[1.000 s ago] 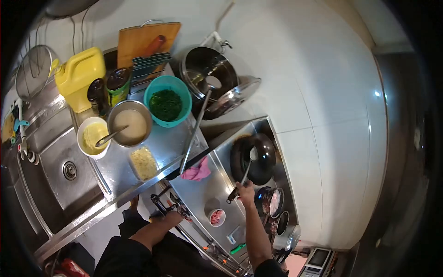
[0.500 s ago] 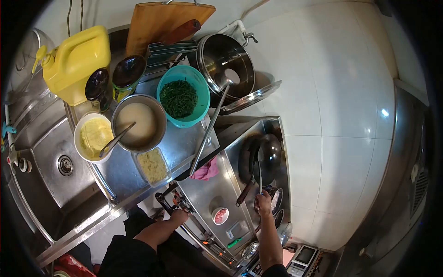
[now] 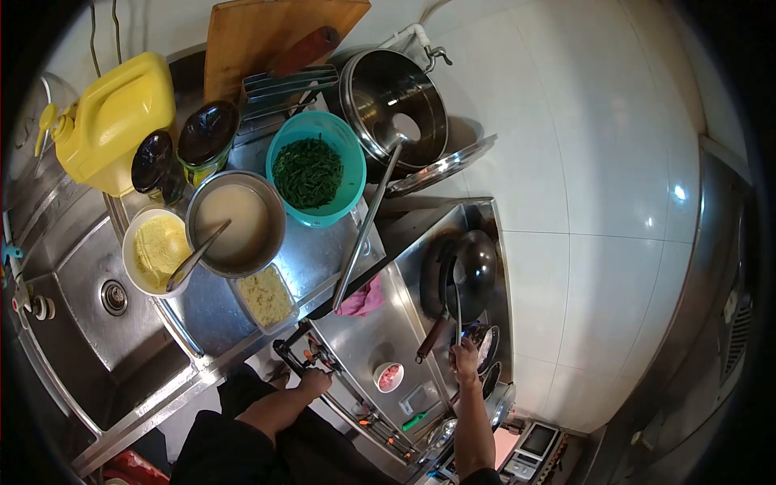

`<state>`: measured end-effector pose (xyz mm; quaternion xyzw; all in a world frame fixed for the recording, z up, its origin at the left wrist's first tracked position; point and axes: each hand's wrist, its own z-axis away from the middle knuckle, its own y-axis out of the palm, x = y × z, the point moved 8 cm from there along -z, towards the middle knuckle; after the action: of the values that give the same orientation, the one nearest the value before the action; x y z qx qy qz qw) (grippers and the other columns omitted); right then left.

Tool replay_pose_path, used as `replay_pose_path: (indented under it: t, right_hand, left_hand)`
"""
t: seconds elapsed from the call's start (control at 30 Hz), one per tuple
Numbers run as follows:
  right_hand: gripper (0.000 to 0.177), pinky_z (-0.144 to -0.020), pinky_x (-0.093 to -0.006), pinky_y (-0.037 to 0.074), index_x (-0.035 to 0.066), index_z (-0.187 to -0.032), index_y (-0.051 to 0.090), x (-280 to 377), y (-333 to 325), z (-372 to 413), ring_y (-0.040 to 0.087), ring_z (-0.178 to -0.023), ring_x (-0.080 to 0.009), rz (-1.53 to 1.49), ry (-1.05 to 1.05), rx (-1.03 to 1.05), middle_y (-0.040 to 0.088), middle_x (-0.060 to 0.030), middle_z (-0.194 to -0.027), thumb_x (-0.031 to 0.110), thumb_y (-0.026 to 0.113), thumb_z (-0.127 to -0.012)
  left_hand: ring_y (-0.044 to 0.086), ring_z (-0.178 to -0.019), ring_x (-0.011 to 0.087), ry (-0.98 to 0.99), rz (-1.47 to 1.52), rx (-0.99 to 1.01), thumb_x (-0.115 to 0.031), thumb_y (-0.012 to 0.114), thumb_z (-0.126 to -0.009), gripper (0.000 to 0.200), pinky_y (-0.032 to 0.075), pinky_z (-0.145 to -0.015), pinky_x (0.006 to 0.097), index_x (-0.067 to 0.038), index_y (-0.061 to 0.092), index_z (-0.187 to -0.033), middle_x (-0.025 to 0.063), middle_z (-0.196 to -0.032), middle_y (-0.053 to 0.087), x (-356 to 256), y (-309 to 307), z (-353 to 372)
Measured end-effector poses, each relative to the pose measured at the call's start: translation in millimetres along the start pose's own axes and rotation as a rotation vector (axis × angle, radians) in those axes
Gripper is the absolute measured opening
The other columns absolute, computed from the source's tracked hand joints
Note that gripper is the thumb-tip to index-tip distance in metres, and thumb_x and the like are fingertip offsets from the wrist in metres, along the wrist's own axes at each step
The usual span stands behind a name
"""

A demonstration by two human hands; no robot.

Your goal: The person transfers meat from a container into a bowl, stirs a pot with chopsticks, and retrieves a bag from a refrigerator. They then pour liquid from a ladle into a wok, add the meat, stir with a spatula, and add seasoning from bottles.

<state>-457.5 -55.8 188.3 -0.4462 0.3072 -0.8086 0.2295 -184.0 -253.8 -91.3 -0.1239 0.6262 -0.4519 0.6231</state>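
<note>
Right hand [image 3: 465, 361]: fingers closed on ladle [image 3: 459, 317] in wok [image 3: 475, 295], apparently stirring; steady grip required. Left hand [image 3: 315, 382]: grip indeterminable.

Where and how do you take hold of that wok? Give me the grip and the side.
Grip the wok by its brown handle, fingers wrapped around it. The handle juts from the rim toward the person, so the near side looks best. Come from its left: the right hand holds the ladle close on the other side.
</note>
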Motion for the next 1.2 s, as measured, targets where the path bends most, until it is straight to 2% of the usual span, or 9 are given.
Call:
replay_pose_path:
  t: [0.13, 0.33, 0.53, 0.77, 0.87, 0.97, 1.07, 1.1, 1.2]
  right_hand:
    - [0.029, -0.032, -0.0266, 0.036, -0.004, -0.111, 0.054, -5.5, -2.4, -0.3, 0.044, -0.039, -0.0109, -0.016, 0.033, -0.012, 0.052, -0.0043, -0.064, 0.003, 0.052, -0.083]
    - [0.056, -0.033, -0.0264, 0.037, -0.008, -0.135, 0.042, -6.9, -6.8, 4.3, 0.046, -0.04, -0.0127, 0.076, -0.006, -0.028, 0.057, -0.0075, -0.069, 0.005, 0.053, -0.082]
    - [0.056, -0.031, -0.0271, 0.036, -0.008, -0.134, 0.043, -13.7, -7.7, 4.1, 0.047, -0.039, -0.0134, 0.015, -0.001, -0.023, 0.06, -0.0101, -0.076, 0.007, 0.054, -0.081]
    - [0.051, -0.033, -0.0275, 0.036, -0.003, -0.132, 0.047, -10.4, -10.7, 7.9, 0.048, -0.041, -0.0138, 0.07, 0.029, -0.039, 0.06, -0.0101, -0.077, 0.008, 0.054, -0.082]
    - [0.05, -0.035, -0.0271, 0.037, -0.001, -0.132, 0.047, -10.3, -12.8, 11.3, 0.047, -0.042, -0.0129, 0.064, 0.036, -0.043, 0.06, -0.0088, -0.076, 0.008, 0.054, -0.083]
    - [0.051, -0.035, -0.027, 0.037, -0.001, -0.132, 0.047, -19.2, -20.2, 11.3, 0.046, -0.043, -0.0118, 0.014, 0.029, -0.045, 0.059, -0.0076, -0.074, 0.008, 0.056, -0.083]
    - [0.052, -0.035, -0.027, 0.037, -0.002, -0.132, 0.046, -20.1, -22.3, 14.8, 0.046, -0.043, -0.011, 0.009, 0.036, -0.055, 0.059, -0.007, -0.073, 0.007, 0.057, -0.082]
    - [0.052, -0.036, -0.027, 0.037, -0.002, -0.132, 0.046, -22.4, -23.0, 15.0, 0.046, -0.043, -0.011, 0.015, 0.023, -0.053, 0.059, -0.0069, -0.072, 0.007, 0.057, -0.082]
    - [0.052, -0.035, -0.0269, 0.036, -0.003, -0.132, 0.046, -26.3, -20.6, 13.9, 0.047, -0.042, -0.011, -0.023, 0.009, -0.047, 0.059, -0.0071, -0.072, 0.006, 0.057, -0.083]
  left_hand:
    - [0.071, -0.067, 0.0254, 0.047, -0.001, 0.032, -0.018, 0.057, -0.087, 0.018, 0.056, -0.053, 0.0398, -0.008, 0.071, -0.082, 0.0083, -0.072, 0.071, 2.2, 10.2, -4.0]
    - [0.071, -0.069, 0.0252, 0.049, -0.003, 0.053, -0.018, 0.057, -0.088, 0.019, 0.057, -0.053, 0.0409, -0.007, 0.071, -0.082, 0.008, -0.075, 0.072, 2.0, 8.8, -4.1]
    - [0.072, -0.072, 0.025, 0.036, -0.008, 0.1, -0.019, 0.056, -0.09, 0.022, 0.057, -0.055, 0.041, -0.006, 0.072, -0.082, 0.0082, -0.077, 0.072, 1.6, 9.6, -5.2]
    - [0.071, -0.071, 0.025, 0.023, -0.014, 0.118, -0.02, 0.053, -0.092, 0.024, 0.056, -0.053, 0.0404, -0.005, 0.071, -0.087, 0.0065, -0.077, 0.072, 1.5, 6.0, -5.7]
    - [0.068, -0.083, 0.0261, 0.04, -0.016, -0.011, -0.023, 0.053, -0.092, 0.025, 0.055, -0.068, 0.0437, -0.004, 0.069, -0.094, 0.0081, -0.084, 0.07, 1.5, 21.9, -5.4]
    - [0.06, -0.098, 0.0276, 0.236, -0.296, -0.256, -0.028, 0.054, -0.091, 0.029, 0.048, -0.085, 0.0467, -0.004, 0.066, -0.1, 0.0105, -0.092, 0.067, -7.7, -71.0, 14.3]
    - [0.057, -0.103, 0.0273, 0.069, -0.265, -0.154, -0.032, 0.053, -0.09, 0.032, 0.041, -0.091, 0.0453, -0.004, 0.065, -0.101, 0.0124, -0.098, 0.064, 23.5, -90.9, 11.8]
    - [0.059, -0.099, 0.0271, 0.005, -0.338, -0.132, -0.03, 0.052, -0.09, 0.032, 0.043, -0.088, 0.0459, -0.005, 0.066, -0.104, 0.011, -0.095, 0.066, 32.9, -88.4, 8.8]
    - [0.061, -0.094, 0.0274, 0.082, -0.532, 0.122, -0.026, 0.053, -0.089, 0.03, 0.045, -0.082, 0.0475, -0.003, 0.066, -0.103, 0.0112, -0.093, 0.068, 33.7, -64.1, 2.1]
